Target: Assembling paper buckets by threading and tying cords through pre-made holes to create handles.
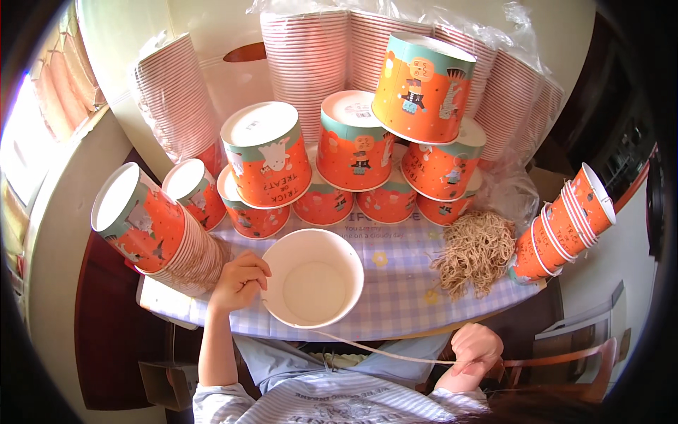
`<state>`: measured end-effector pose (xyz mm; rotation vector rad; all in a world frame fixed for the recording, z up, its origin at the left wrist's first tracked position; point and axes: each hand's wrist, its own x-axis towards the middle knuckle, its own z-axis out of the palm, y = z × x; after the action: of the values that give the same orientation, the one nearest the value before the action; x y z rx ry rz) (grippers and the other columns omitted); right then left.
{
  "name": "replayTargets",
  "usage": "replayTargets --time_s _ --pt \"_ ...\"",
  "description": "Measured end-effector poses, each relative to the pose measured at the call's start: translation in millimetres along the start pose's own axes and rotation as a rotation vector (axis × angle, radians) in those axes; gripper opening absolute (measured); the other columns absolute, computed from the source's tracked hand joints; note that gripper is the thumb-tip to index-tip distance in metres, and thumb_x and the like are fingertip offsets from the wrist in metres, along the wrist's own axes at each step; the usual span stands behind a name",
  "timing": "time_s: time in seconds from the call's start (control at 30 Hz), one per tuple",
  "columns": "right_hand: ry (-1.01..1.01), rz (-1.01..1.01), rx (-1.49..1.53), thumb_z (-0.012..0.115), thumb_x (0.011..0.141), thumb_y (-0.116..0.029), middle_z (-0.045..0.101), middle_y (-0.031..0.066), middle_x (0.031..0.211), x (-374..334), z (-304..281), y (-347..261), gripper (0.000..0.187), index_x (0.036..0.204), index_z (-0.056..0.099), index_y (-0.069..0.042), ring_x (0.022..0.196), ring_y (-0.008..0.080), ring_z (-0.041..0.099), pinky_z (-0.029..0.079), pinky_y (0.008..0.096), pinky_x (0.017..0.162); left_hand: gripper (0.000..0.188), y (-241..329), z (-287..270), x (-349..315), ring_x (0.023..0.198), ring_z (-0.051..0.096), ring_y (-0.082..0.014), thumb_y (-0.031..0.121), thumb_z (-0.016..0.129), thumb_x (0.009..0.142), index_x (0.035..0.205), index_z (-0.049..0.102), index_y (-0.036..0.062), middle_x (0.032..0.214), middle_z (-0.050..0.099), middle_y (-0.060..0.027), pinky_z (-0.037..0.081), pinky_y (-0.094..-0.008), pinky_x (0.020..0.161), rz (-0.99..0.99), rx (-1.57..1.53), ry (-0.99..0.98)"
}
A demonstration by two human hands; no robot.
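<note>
A white-lined paper bucket [316,283] stands on the table in front of me, mouth tilted toward me. My left hand [239,280] is closed at its left rim, fingertips pinched together. What lies in that pinch, if anything, is too small to make out. My right hand [476,351] is in a fist at the lower right, off the table's front edge. It grips a thin beige cord [395,354], which runs left to the bucket's near rim. A tangled heap of beige cords [477,251] lies on the table to the right of the bucket.
Upturned orange-and-green buckets [268,159] are piled behind the workspace. Nested stacks lean at left [145,219] and right [565,230], the right one with cords around it. Plastic-wrapped stacks [307,67] stand at the back. A checked cloth [395,304] covers the table.
</note>
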<state>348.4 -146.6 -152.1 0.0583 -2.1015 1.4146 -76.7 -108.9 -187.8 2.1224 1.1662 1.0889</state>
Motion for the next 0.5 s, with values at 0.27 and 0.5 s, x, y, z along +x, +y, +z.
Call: replayTargets --time_s 0.27,0.5 --pt "0.172 -0.063 0.039 0.053 0.069 -0.002 0.056 0.0056 0.058 66.4 -1.7 6.3 0.009 0.072 0.062 -0.002 0.043 0.0195 0.046 0.035 0.0311 0.041 0.008 -5.8 -10.6 4.8 0.075 0.053 -0.0224 -0.006 0.045 0.056 0.054 0.047 0.0020 0.070 0.057 -0.0056 0.045 -0.0303 0.064 0.016 0.128 -0.071" --pt "0.757 -0.205 -1.087 0.047 0.070 0.002 0.042 0.0010 0.053 101.7 12.3 51.4 0.020 0.085 0.060 0.000 0.043 0.0132 0.037 0.028 0.0244 0.040 0.010 -1.3 -13.3 16.3 0.075 0.052 -0.0226 -0.008 0.047 0.054 0.054 0.044 0.0020 0.069 0.056 -0.0040 0.045 -0.0307 0.063 0.102 0.117 -0.147"
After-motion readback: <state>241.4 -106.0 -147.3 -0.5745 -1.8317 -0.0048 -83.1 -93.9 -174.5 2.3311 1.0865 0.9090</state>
